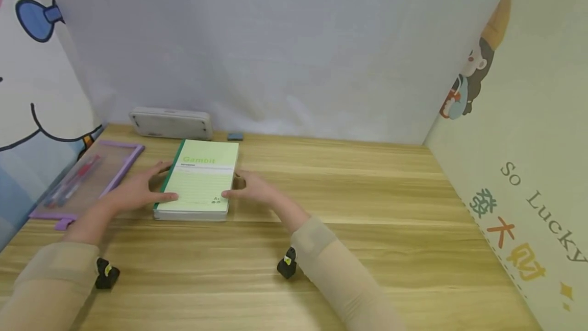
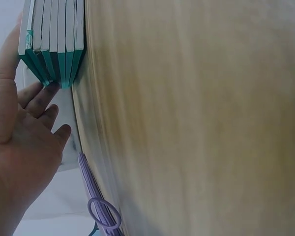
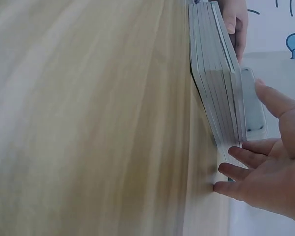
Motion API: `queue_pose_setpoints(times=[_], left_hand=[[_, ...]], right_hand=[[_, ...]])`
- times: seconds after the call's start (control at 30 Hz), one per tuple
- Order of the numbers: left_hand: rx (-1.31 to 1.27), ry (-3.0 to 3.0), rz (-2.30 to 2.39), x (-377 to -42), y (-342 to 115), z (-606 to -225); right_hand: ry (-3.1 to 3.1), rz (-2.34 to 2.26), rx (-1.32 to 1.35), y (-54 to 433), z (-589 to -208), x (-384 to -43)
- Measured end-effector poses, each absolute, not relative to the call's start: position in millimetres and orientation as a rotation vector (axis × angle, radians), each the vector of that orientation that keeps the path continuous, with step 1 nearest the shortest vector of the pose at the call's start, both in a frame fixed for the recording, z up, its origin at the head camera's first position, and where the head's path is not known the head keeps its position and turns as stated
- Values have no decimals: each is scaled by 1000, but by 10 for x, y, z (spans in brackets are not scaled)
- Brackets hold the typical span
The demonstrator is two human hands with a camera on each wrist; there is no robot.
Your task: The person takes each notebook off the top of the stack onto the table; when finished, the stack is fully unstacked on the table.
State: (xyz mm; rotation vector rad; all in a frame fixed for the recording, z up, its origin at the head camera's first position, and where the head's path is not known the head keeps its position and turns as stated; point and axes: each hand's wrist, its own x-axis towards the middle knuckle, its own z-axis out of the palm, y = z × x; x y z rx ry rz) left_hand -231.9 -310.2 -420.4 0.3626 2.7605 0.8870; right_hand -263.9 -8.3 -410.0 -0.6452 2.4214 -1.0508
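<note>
A stack of several notebooks point(image 1: 199, 180) lies on the table, its top cover pale green with a dark green spine edge and the word "Gambit". At the spine side is my left hand point(image 1: 138, 188), the thumb reaching over the cover's edge. In the left wrist view, fingertips of the left hand point(image 2: 27, 132) touch the green spines point(image 2: 64, 66). My right hand point(image 1: 254, 188) is at the opposite side. Its fingers point(image 3: 250, 156) are spread against or close beside the page edges point(image 3: 219, 98), while the thumb stands away from the cover in the right wrist view.
Left of the stack lies a purple-edged mesh zip pouch point(image 1: 115, 188) with pens inside. A whitish case point(image 1: 172, 124) stands by the back curtain, with a small blue-grey block point(image 1: 235, 137) beside it. Printed sheets border the wooden table point(image 1: 367, 193) on both sides.
</note>
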Motion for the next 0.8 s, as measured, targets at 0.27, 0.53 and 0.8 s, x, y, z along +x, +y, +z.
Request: queue_pose_setpoints(times=[0.27,0.53,0.8], left_hand=[[344,2720,885,-2338,-3071,-4146],[294,2682,962,-2341,-3069,-4138],[304,2630,1153,-2355,-3069,-4096]], right_hand=[[2479,-1049,-667,-136,-4163,-2621],[2490,-1044,-692,-145,-4163,-2596],[2505,-1089,-642,-144,-4146,-2584]])
